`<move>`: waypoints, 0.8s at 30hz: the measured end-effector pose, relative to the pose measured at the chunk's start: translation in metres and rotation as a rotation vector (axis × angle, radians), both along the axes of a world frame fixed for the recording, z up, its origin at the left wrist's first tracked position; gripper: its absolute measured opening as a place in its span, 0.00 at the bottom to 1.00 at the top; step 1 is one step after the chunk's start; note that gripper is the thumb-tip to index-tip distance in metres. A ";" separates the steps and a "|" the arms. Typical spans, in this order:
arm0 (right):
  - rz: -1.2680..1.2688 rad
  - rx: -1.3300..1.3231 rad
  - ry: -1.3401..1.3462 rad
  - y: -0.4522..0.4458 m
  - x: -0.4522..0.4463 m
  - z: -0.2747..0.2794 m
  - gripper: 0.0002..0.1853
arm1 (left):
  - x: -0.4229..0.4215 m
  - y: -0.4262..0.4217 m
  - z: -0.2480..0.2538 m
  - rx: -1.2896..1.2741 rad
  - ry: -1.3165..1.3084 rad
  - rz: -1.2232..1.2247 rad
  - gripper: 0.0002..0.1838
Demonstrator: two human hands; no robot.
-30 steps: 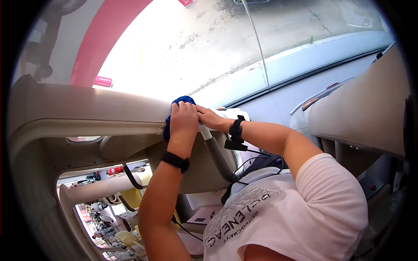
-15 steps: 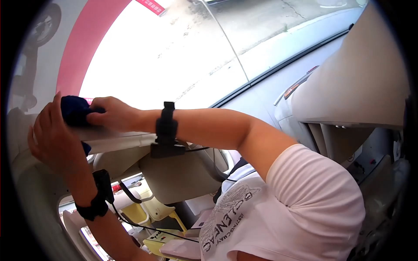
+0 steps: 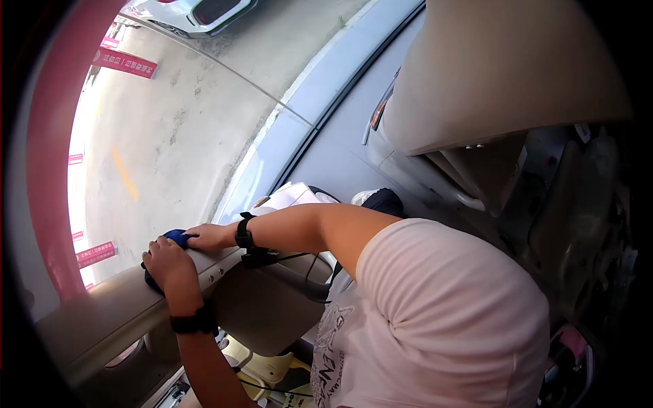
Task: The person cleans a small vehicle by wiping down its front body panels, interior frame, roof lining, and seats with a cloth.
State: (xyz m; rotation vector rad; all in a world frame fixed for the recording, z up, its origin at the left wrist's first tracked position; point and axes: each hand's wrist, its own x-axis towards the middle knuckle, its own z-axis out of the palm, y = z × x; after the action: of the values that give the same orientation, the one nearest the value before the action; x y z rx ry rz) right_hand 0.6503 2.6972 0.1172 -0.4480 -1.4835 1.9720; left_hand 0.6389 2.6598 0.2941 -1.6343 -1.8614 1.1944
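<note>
Leftmost, a broad, curved pink band [image 3: 51, 170] rises beyond the long, smooth beige ledge [image 3: 112, 302]. Red rectangular signs with white lettering [image 3: 126, 62] show past the ledge's far side, as does a white car [image 3: 221, 12].

The left hand [image 3: 171, 266] lies over the ledge, its fingers together and bent over a crumpled dark-blue cloth [image 3: 178, 237]. The cloth is on the ledge, directly under that hand, and shows on both sides of its fingers. Its long axis seems to run across the ledge rather than along it (bunched as it is, I can't be sure). Both hands touch it, but the left covers more of it.

Just to the right, the right hand [image 3: 209, 238] has a narrow grip on the cloth's right-hand end, its fingertips close to the left hand's.

Two small round metal fittings [image 3: 216, 275] sit on the ledge right of the left hand. Yellow chairs [image 3: 271, 366] show below the ledge. Well to its right is a large, smooth beige panel [image 3: 503, 68]. No container with contents can be made out for certain.
</note>
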 end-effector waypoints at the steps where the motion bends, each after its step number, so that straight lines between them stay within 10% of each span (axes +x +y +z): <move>1: -0.012 -0.057 0.014 -0.005 -0.004 -0.021 0.21 | -0.003 -0.003 -0.017 0.023 -0.075 -0.076 0.13; 9: -0.054 -0.016 -0.241 -0.026 0.034 -0.012 0.21 | 0.002 -0.012 -0.032 -0.012 -0.212 -0.077 0.14; 16: 0.099 -0.180 0.226 -0.014 0.027 0.102 0.18 | 0.022 -0.021 0.093 0.237 0.054 -0.122 0.19; 18: -0.092 0.210 0.498 -0.013 0.019 0.128 0.18 | 0.019 -0.024 0.123 0.349 0.180 -0.148 0.20; 24: -0.108 0.288 0.430 -0.009 0.030 0.114 0.16 | 0.013 -0.020 0.084 0.334 0.098 -0.186 0.17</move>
State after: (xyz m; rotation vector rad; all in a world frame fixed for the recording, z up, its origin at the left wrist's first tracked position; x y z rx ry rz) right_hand 0.6799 2.6883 0.2315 0.0222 -1.3973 1.6083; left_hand 0.6521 2.6400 0.3783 -1.4949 -1.6979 0.8200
